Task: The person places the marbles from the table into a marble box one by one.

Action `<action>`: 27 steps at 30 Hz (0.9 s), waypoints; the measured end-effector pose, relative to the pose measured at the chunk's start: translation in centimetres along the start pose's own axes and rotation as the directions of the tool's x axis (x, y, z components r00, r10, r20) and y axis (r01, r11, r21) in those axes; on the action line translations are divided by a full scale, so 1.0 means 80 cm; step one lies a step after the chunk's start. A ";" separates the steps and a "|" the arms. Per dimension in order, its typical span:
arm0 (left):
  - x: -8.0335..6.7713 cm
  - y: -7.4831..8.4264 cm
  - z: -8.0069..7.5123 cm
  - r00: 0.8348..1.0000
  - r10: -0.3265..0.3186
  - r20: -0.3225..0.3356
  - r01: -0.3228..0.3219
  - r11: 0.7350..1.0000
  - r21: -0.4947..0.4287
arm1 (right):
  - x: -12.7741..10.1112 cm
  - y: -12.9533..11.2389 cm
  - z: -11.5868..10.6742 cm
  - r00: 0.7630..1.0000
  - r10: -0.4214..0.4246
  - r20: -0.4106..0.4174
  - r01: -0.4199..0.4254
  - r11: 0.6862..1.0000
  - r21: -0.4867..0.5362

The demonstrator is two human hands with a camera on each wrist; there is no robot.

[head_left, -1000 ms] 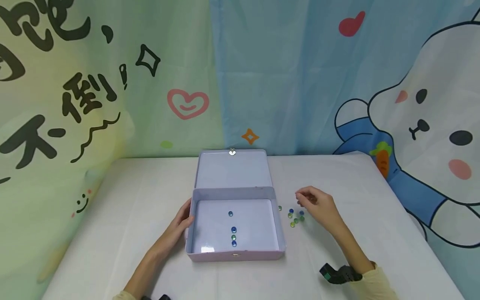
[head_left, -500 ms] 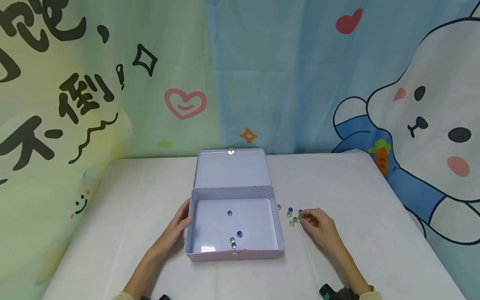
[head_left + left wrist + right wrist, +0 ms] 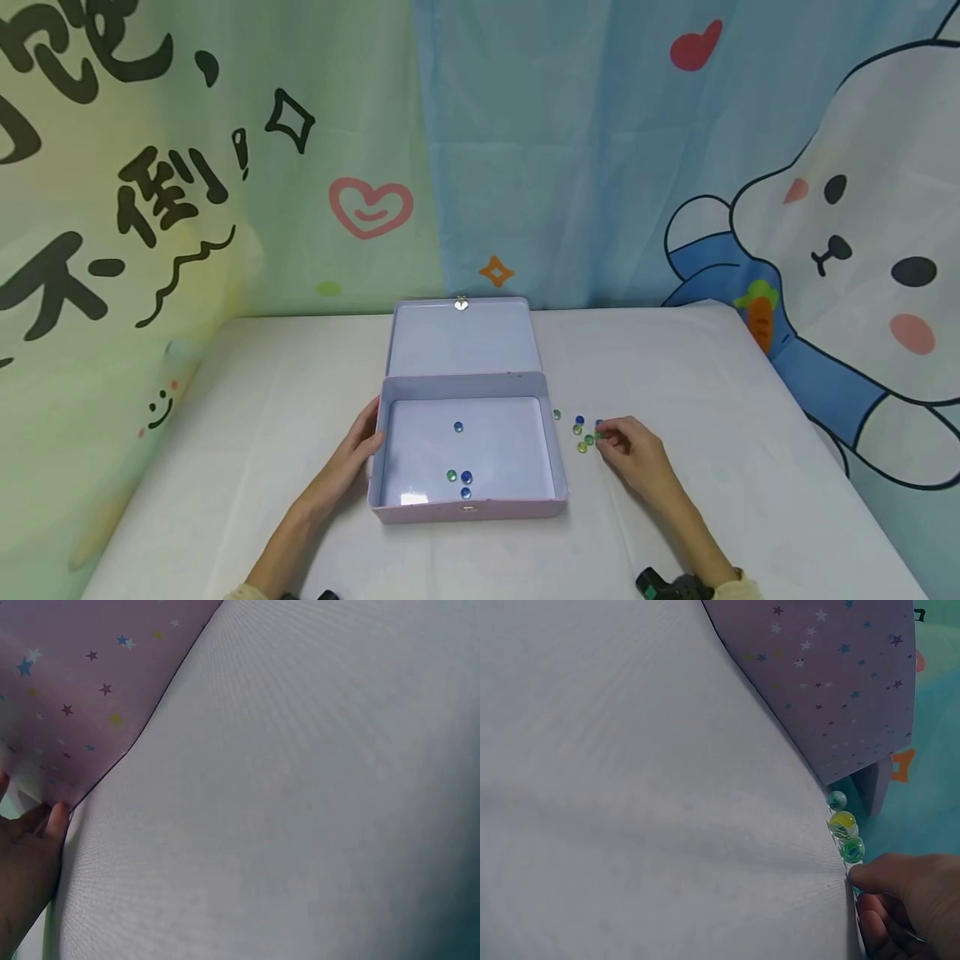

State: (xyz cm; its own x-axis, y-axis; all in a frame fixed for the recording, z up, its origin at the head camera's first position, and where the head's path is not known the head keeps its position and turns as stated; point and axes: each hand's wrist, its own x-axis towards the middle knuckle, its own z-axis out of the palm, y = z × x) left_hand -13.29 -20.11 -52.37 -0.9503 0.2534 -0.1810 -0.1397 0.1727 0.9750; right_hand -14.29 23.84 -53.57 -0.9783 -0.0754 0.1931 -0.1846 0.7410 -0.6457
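A lilac tin box stands on the table with its lid folded back. My left hand holds its left wall, thumb at the rim; the left wrist view shows the star-patterned outside of the box by the fingers. Inside the box lie several glass marbles, among them a blue marble and a green marble. To its right, my right hand pinches at a green marble, partly hidden by the fingertips. Close to them are a blue marble and a yellow-green marble.
A white cloth covers the table. One greenish marble lies right beside the box's right wall. Behind the table hangs a printed curtain. A black wrist device sits on the right forearm.
My right hand has come down and toward the viewer onto the marbles, then stayed there. Marbles inside the box have rolled; the green one shifted left. My left hand keeps its place.
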 end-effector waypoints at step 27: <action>-0.002 0.000 0.001 1.000 0.000 -0.001 0.000 1.000 -0.001 | 0.005 -0.016 -0.024 0.991 0.134 -0.005 -0.131 0.977 0.169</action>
State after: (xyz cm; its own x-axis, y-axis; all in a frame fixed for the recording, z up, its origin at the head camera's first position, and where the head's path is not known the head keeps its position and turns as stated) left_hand -13.13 -20.05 -52.35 -0.9506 0.2523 -0.1808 -0.1399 0.1715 0.9752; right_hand -14.26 24.17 -51.22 -0.9937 0.0282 0.1085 -0.0677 0.6206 -0.7812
